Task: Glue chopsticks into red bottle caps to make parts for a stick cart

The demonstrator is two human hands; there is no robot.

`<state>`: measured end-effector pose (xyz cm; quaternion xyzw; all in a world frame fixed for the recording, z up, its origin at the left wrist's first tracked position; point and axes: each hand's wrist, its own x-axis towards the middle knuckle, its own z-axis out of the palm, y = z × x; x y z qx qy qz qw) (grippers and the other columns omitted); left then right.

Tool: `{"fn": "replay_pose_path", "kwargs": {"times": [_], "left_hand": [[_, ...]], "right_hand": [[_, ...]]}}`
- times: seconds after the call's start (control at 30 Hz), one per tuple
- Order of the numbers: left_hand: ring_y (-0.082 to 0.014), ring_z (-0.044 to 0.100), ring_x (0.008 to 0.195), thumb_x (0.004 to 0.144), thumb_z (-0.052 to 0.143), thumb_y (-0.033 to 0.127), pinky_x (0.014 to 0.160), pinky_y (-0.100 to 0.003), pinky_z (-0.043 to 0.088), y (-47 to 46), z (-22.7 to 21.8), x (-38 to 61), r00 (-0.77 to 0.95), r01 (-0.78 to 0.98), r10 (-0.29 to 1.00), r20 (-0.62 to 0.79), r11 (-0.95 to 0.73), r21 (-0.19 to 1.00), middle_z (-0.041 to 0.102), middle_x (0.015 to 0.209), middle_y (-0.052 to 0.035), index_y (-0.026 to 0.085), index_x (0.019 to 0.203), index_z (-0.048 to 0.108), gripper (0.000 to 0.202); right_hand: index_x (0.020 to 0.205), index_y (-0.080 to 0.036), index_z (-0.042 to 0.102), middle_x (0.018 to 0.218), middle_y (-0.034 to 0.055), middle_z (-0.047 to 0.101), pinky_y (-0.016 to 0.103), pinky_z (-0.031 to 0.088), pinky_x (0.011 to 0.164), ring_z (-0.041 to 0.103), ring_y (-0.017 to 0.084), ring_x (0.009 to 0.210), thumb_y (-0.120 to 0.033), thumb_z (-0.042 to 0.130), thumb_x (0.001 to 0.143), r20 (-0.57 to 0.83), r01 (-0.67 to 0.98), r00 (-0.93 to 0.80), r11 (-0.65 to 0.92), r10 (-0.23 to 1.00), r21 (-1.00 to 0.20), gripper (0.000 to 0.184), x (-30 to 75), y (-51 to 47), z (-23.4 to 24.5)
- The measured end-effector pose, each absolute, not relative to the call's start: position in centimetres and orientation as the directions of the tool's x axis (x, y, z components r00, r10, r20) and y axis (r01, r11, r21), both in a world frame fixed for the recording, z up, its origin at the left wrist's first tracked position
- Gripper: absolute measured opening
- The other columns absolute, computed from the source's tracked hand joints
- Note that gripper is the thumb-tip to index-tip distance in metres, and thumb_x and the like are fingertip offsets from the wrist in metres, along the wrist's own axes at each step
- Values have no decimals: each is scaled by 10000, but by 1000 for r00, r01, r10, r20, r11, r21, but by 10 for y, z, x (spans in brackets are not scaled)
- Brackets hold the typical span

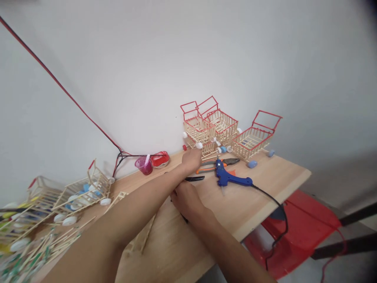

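My left hand reaches across the table to the base of a small stick-built shopping cart with a red handle and white wheels. Its fingers look curled, and what they hold, if anything, is hidden. Nearer to me, under the left forearm, my right hand is closed with its fingertips mostly out of sight. Beside it shows a dark, slim piece, and another dark bit sticks out below the hand. Just right of the hands lie orange-handled pliers and a blue glue gun.
Two more stick carts, a middle one and a right one, stand at the back. A purple cup and a red-paint dish sit by the wall. Left are unfinished carts and loose sticks. A red stool stands beyond the table edge.
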<state>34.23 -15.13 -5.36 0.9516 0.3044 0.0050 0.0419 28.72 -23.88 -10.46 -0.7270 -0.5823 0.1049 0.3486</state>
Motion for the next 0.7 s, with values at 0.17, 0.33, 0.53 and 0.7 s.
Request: {"fn": "replay_pose_path", "kwargs": {"times": [0.17, 0.33, 0.53, 0.7], "left_hand": [[-278, 660, 917, 774, 524, 104, 747, -336, 507, -157, -31, 316, 826, 560, 563, 17, -824, 87, 701, 955, -159, 120, 875, 696, 200], [-183, 626, 767, 743, 552, 141, 664, -256, 449, -160, 15, 250, 822, 557, 566, 57, -822, 123, 689, 792, -60, 155, 773, 695, 147], [-97, 491, 595, 777, 542, 190, 558, -207, 332, -193, 61, 123, 758, 546, 626, 184, -763, 347, 556, 601, 25, 148, 624, 597, 167], [-96, 493, 518, 778, 559, 246, 498, -196, 319, -218, 23, 51, 602, 638, 799, 12, -490, 594, 568, 556, 36, 159, 679, 592, 136]], "right_hand": [[912, -177, 712, 958, 97, 734, 243, 411, 700, 667, 189, 879, -242, 460, 912, 280, 790, 294, -66, 914, -610, 260, 289, -238, -106], [749, -188, 655, 852, 63, 716, 251, 370, 680, 619, 160, 773, -216, 454, 905, 321, 802, 259, -18, 911, -598, 256, 291, -237, -113], [722, -192, 627, 804, 55, 682, 275, 383, 727, 594, 177, 775, -242, 438, 905, 382, 802, 184, 86, 906, -592, 268, 293, -234, -122], [757, -195, 649, 844, 60, 693, 290, 407, 753, 610, 192, 809, -287, 440, 892, 425, 792, 174, 130, 888, -597, 265, 293, -234, -125]]}}
